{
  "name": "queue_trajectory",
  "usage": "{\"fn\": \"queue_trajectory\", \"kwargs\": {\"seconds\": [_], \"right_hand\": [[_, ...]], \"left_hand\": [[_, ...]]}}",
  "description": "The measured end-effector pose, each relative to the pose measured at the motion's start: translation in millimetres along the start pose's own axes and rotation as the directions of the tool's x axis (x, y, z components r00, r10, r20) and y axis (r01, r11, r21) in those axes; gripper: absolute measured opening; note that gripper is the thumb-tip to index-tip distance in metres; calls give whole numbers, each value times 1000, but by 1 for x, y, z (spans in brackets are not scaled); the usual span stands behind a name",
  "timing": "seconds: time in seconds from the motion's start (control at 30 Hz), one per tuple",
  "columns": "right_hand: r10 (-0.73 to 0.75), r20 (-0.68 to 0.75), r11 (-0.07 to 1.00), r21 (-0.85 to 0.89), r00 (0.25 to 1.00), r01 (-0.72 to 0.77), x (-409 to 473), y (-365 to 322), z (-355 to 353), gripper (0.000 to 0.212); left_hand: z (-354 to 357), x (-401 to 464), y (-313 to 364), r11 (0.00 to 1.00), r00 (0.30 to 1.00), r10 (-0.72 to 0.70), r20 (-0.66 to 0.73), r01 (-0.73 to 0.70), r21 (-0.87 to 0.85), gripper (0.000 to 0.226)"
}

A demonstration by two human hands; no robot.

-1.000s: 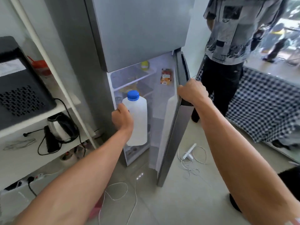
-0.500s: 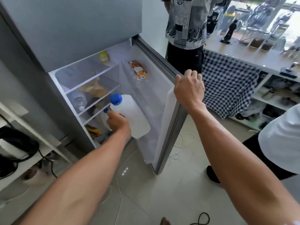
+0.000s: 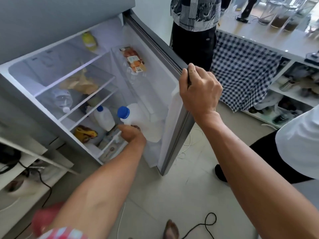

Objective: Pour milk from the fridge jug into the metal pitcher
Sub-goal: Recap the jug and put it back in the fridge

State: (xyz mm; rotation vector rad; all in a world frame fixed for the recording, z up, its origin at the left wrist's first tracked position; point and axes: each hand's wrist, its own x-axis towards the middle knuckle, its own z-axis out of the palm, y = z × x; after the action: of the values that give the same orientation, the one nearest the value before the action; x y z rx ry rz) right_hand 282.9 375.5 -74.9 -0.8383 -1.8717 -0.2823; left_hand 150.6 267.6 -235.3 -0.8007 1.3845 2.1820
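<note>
Jugs with blue caps number two. The larger milk jug [image 3: 145, 123] is in the left hand [image 3: 133, 135], whose fingers curl round its upper part just below the cap [image 3: 123, 112]; the smaller second jug [image 3: 104, 117] stands on the lowest fridge shelf, just left of that grip. Held jug orientation: long axis tilted, cap end up and toward the fridge interior, base down and toward the door bin [image 3: 153, 135], against which the body appears to sit — contact cannot be confirmed. The right hand [image 3: 200, 94] clamps the top edge of the open fridge door [image 3: 174, 107], fingers wrapped over the rim, up and to the right of the jug grip. Above the grip, one orange-labelled packet [image 3: 135, 59] lies in the upper door bin. Left of the grip and higher, the shelves hold one clear bottle [image 3: 63, 99] on its side, one crumpled tan bag [image 3: 81, 83] and one yellow item [image 3: 88, 41]. Beyond the door stands one person [image 3: 194, 31], beside a counter with a checked cloth [image 3: 241, 69].
</note>
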Motion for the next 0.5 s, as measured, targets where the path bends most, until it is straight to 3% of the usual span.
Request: {"fn": "queue_trajectory", "kwargs": {"seconds": [0.23,0.5], "right_hand": [[-20,-58,1000,-18,998,19,0,2,10,27],[-18,-77,999,-31,997,16,1,2,11,27]], "left_hand": [[11,12,-22,961,995,69,69,-84,262,40],[7,9,-30,825,916,85,392,-285,487,43]]}}
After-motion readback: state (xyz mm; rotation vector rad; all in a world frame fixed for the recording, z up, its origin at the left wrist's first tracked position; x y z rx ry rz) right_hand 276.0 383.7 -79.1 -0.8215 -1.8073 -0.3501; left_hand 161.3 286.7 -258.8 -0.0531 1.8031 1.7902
